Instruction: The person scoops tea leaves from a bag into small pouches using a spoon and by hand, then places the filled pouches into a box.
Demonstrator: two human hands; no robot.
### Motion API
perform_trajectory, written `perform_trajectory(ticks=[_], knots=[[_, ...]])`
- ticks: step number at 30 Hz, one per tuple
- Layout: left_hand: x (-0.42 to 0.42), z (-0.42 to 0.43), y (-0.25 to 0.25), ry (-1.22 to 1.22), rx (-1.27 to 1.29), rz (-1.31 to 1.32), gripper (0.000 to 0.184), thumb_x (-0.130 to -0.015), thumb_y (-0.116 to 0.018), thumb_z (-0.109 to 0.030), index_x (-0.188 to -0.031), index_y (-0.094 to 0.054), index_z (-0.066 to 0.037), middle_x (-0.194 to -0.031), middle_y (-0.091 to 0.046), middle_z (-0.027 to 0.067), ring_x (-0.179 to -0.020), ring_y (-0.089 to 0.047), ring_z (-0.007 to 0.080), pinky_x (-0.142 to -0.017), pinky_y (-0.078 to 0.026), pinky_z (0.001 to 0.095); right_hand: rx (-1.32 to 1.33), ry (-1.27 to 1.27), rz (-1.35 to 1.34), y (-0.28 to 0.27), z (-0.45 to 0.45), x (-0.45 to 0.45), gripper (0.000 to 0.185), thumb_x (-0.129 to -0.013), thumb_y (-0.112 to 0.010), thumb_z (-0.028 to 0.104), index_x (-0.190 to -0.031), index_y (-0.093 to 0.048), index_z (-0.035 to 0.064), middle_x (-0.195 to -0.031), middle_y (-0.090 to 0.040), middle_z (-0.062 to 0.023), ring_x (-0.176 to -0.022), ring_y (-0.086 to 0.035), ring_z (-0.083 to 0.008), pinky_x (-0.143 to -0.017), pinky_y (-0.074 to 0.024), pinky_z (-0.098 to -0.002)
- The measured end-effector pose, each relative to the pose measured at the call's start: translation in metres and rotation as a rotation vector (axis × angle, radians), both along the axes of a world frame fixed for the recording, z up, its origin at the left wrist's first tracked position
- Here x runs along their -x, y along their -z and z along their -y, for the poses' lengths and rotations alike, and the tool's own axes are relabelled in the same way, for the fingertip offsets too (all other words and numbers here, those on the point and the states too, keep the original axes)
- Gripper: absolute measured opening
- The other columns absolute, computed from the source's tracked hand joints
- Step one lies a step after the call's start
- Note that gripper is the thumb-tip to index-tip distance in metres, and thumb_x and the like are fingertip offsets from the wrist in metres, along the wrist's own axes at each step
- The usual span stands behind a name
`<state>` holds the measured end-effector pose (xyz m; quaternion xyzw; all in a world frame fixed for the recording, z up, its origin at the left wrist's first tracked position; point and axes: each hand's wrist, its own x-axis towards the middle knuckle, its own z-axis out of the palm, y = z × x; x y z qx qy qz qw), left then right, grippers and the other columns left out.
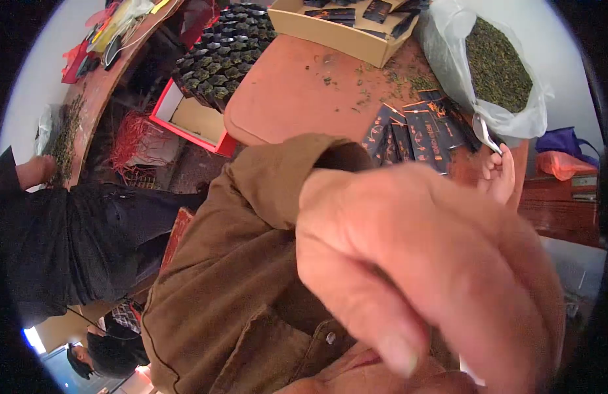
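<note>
My left hand (409,243) looms large and close to the camera, coming out of a brown sleeve (251,177). Its fingers are bent, with the thumb apart from them and nothing visible between; the far fingertips are blurred or hidden. Beyond it, at the right, my right hand (502,176) grips the handle of a white spoon (486,134). The spoon is beside a clear plastic bag (446,46) full of dark green dried leaves, likely tea (497,65). Several black packets with orange print (415,138) lie on the reddish table (277,85) near the spoon.
A cardboard tray (337,38) with black packets stands at the table's back. Left of the table, many filled dark pouches (228,52) stand by a red-edged box (185,121). A co-worker in dark clothes (67,236) has a hand (36,171) by another table. Loose leaves are scattered about.
</note>
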<state>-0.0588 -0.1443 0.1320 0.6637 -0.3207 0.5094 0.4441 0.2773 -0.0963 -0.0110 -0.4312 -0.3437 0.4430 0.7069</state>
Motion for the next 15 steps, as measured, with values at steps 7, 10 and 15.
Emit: perform_trajectory(ticks=[7, 10, 15], knots=[[-0.036, 0.018, -0.004, 0.209, 0.053, 0.108, 0.026, -0.093, -0.06, -0.022, -0.104, -0.065, 0.001, -0.102, -0.065, 0.0188, -0.088, -0.064, 0.0311, -0.073, -0.053, 0.0388, -0.032, -0.035, -0.107, -0.013, 0.006, 0.017, 0.023, -0.099, -0.052, 0.017, -0.11, -0.057, -0.0031, -0.073, -0.056, -0.0045, -0.059, -0.049, -0.0099, -0.046, -0.0347, -0.0205], [-0.045, 0.02, -0.005, 0.241, 0.064, 0.111, 0.028, -0.093, -0.061, -0.024, -0.103, -0.066, 0.002, -0.102, -0.065, 0.0185, -0.089, -0.064, 0.0314, -0.073, -0.052, 0.0384, -0.076, -0.007, -0.152, -0.014, 0.007, 0.014, 0.023, -0.1, -0.052, 0.017, -0.109, -0.058, -0.0032, -0.073, -0.057, -0.0054, -0.057, -0.049, -0.0104, -0.045, -0.0344, -0.0205], [-0.05, -0.001, 0.001, -0.001, 0.047, -0.057, 0.027, -0.091, -0.064, -0.024, -0.099, -0.068, 0.001, -0.1, -0.066, 0.016, -0.089, -0.064, 0.0309, -0.074, -0.051, 0.038, -0.12, 0.059, -0.188, -0.017, 0.011, 0.005, 0.023, -0.099, -0.051, 0.015, -0.11, -0.058, -0.0043, -0.073, -0.057, -0.0058, -0.058, -0.048, -0.0107, -0.046, -0.0344, -0.0205]])
